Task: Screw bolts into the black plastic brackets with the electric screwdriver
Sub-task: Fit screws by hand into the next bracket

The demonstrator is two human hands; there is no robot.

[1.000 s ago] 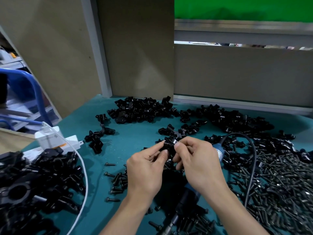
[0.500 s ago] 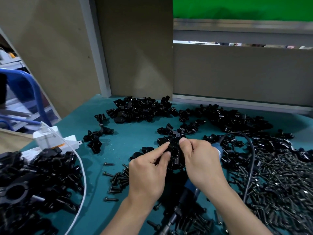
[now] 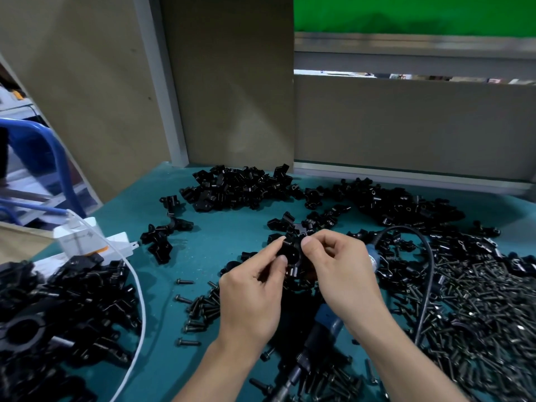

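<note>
Above the middle of the teal table (image 3: 211,256), my left hand (image 3: 252,297) and my right hand (image 3: 342,274) both pinch one black plastic bracket (image 3: 291,252) between thumb and fingers. The blue electric screwdriver (image 3: 324,323) lies on the table under my right wrist, its bit end pointing toward the near edge and its dark cable (image 3: 429,274) looping off to the right. Whether a bolt sits in the held bracket is hidden by my fingers.
Loose bolts form a large pile (image 3: 475,320) on the right and a small scatter (image 3: 200,309) left of my hands. Black brackets lie heaped at the back (image 3: 237,187), back right (image 3: 400,204) and near left (image 3: 58,311). A white cable (image 3: 139,285) and white box (image 3: 78,236) sit left.
Both hands have turned the bracket between the fingertips and lowered it slightly toward the table. The screwdriver has stayed where it lies.
</note>
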